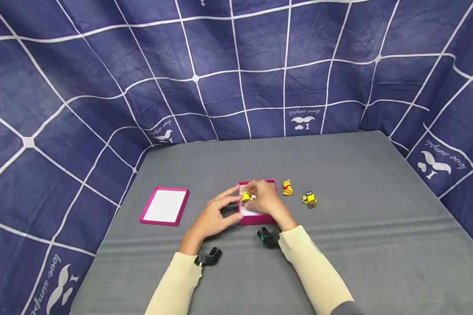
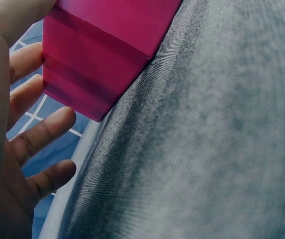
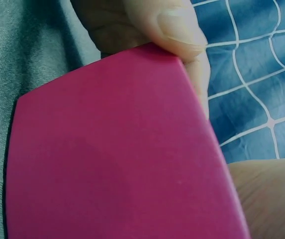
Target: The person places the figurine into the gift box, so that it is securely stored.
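Pink box (image 3: 117, 149), nearest the right wrist camera, stands open on the grey surface (image 1: 220, 162). Right hand (image 1: 266, 199): thumb and fingers pinch a yellow figurine (image 1: 245, 197) inside it. Left hand (image 1: 214, 214): fingers spread at the box's left side. Red-and-yellow figurine (image 1: 287, 188) and black-and-yellow figurine (image 1: 310, 200): right of box. Pink lid (image 1: 164, 206): left.

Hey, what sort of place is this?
Probably a makeshift recording booth: a navy grid-print curtain hangs behind and along both sides of a gray cloth-covered table, and the black wrist-worn devices suggest that handwork gets recorded here.
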`<state>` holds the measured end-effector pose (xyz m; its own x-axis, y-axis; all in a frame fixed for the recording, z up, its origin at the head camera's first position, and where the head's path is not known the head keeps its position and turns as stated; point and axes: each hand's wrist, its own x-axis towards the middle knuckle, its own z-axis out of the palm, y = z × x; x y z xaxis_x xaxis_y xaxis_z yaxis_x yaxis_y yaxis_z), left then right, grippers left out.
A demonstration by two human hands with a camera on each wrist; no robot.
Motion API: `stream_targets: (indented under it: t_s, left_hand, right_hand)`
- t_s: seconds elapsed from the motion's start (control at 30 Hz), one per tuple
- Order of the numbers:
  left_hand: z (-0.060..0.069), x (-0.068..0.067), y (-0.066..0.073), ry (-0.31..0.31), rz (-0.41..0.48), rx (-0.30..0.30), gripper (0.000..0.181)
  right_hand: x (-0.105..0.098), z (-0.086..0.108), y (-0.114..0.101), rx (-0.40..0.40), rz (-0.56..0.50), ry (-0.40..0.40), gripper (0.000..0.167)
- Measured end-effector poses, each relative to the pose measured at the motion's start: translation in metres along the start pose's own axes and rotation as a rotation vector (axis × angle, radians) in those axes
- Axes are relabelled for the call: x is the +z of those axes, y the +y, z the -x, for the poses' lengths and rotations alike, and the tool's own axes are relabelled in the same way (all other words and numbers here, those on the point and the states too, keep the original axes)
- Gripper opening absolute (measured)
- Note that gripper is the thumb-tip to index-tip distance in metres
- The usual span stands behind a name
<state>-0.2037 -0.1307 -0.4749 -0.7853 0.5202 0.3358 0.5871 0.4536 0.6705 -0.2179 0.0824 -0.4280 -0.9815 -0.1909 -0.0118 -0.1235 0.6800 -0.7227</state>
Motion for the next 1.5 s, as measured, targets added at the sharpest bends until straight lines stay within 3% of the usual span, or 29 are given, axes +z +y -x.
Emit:
stream_targets:
  t_s: [0.23, 0.6, 1.13, 1.33, 1.5]
  left_hand:
    - [0.003, 0.003, 0.0, -0.002, 0.012, -0.014, 0.058]
    - [0.008, 0.007, -0.001, 0.015, 0.013, -0.014, 0.057]
    - [0.005, 0.008, -0.003, -0.003, 0.018, 0.007, 0.053]
    - [0.0, 0.004, -0.003, 0.0, 0.009, 0.034, 0.055]
    - [-0.001, 0.0, -0.001, -0.01, 0.012, 0.021, 0.056]
  right_hand:
    - [-0.005, 0.002, -0.003, -0.004, -0.024, -0.013, 0.052]
    - [-0.019, 0.006, -0.004, -0.125, -0.06, -0.049, 0.051]
    - [-0.043, 0.027, -0.031, -0.228, -0.039, 0.057, 0.047]
    - [-0.048, 0.026, -0.037, -0.289, -0.044, 0.113, 0.041]
    - [-0.054, 0.026, -0.038, -0.334, -0.036, 0.165, 0.04]
